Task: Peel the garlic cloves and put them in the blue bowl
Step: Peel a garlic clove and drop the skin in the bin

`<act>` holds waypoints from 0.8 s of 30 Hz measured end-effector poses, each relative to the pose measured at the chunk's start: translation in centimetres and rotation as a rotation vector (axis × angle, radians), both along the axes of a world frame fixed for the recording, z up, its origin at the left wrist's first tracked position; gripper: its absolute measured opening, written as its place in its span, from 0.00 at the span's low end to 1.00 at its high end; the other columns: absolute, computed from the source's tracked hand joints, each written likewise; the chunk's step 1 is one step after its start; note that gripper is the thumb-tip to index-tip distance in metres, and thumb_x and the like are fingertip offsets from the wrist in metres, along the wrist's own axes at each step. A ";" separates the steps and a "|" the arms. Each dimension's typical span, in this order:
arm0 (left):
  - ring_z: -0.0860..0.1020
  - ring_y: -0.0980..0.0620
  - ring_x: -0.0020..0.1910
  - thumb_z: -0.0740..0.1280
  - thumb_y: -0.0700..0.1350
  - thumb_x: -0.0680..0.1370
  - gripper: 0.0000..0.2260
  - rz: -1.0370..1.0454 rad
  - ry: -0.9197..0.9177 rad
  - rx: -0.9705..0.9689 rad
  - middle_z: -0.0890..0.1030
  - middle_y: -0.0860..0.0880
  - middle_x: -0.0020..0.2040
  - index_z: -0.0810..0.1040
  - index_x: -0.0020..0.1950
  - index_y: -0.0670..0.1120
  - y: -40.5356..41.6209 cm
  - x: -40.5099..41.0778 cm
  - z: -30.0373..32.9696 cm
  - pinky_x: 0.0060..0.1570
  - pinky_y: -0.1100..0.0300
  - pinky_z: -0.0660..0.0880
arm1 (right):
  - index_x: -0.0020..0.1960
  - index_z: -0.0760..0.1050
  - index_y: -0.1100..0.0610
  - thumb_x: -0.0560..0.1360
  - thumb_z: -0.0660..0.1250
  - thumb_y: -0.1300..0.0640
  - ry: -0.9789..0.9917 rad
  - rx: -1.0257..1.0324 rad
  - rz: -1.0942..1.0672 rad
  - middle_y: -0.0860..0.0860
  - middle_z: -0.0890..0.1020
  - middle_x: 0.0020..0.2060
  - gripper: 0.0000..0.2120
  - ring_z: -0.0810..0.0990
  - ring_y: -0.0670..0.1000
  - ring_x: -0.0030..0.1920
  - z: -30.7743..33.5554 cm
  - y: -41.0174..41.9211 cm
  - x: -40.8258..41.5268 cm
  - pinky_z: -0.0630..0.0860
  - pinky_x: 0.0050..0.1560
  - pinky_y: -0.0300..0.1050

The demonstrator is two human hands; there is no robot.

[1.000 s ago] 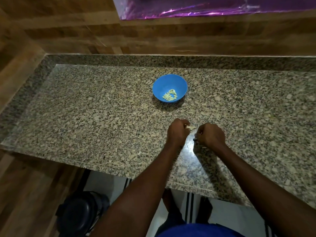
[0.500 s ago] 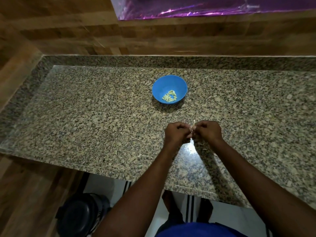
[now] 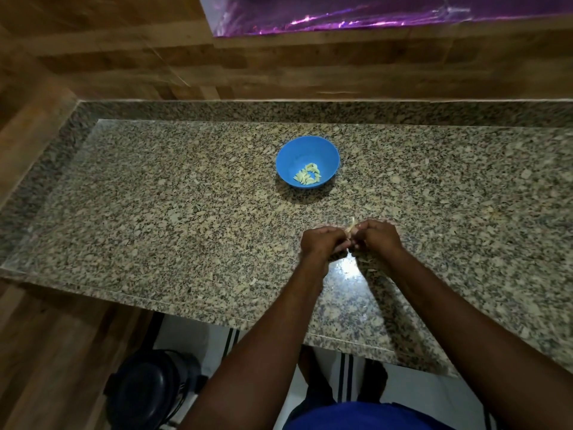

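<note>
While both hands pinch a garlic clove point(image 3: 349, 231), peeled cloves point(image 3: 307, 178) fill blue bowl point(image 3: 297, 153).

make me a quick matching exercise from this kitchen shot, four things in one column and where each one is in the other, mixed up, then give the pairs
Things:
1. blue bowl
2. peeled cloves
3. garlic clove
4. black bin

Places:
A. on the floor below the counter's near edge
B. pinched between the left hand and right hand
C. on the granite counter, beyond the hands
D. inside the bowl

Pairs: 1-C, 2-D, 3-B, 4-A
</note>
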State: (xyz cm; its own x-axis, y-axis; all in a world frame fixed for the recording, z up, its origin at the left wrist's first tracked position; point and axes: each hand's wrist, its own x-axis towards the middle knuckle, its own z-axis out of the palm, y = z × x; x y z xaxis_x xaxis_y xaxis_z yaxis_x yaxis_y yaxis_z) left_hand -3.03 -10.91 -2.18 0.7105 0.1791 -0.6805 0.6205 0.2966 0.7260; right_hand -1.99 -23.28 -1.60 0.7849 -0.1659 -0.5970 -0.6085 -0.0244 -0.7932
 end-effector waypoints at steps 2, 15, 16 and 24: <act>0.85 0.40 0.40 0.72 0.31 0.72 0.08 0.012 0.009 -0.026 0.84 0.33 0.42 0.83 0.50 0.32 -0.2 0.0 0.0 0.42 0.50 0.83 | 0.38 0.76 0.62 0.74 0.68 0.70 0.071 0.086 -0.082 0.56 0.78 0.23 0.08 0.74 0.51 0.23 -0.2 0.3 0.0 0.76 0.28 0.42; 0.83 0.46 0.35 0.72 0.34 0.76 0.03 -0.070 0.028 -0.003 0.85 0.38 0.39 0.82 0.48 0.36 0.7 0.9 0.8 0.37 0.58 0.82 | 0.34 0.78 0.68 0.66 0.66 0.73 0.103 -0.007 0.022 0.65 0.80 0.30 0.04 0.78 0.57 0.27 0.2 -0.3 0.8 0.79 0.36 0.52; 0.83 0.47 0.34 0.72 0.33 0.76 0.01 -0.091 0.028 0.000 0.85 0.40 0.36 0.82 0.46 0.37 0.7 0.9 0.9 0.37 0.59 0.82 | 0.34 0.78 0.66 0.66 0.66 0.72 0.093 -0.010 0.045 0.66 0.81 0.31 0.04 0.78 0.57 0.29 0.2 -0.5 0.7 0.79 0.40 0.55; 0.81 0.52 0.26 0.71 0.31 0.75 0.07 -0.200 -0.012 0.156 0.83 0.43 0.31 0.83 0.41 0.42 0.7 1.2 1.1 0.29 0.61 0.80 | 0.44 0.79 0.66 0.71 0.71 0.71 -0.004 0.011 0.112 0.62 0.80 0.29 0.03 0.78 0.54 0.24 0.6 -1.4 0.1 0.80 0.33 0.50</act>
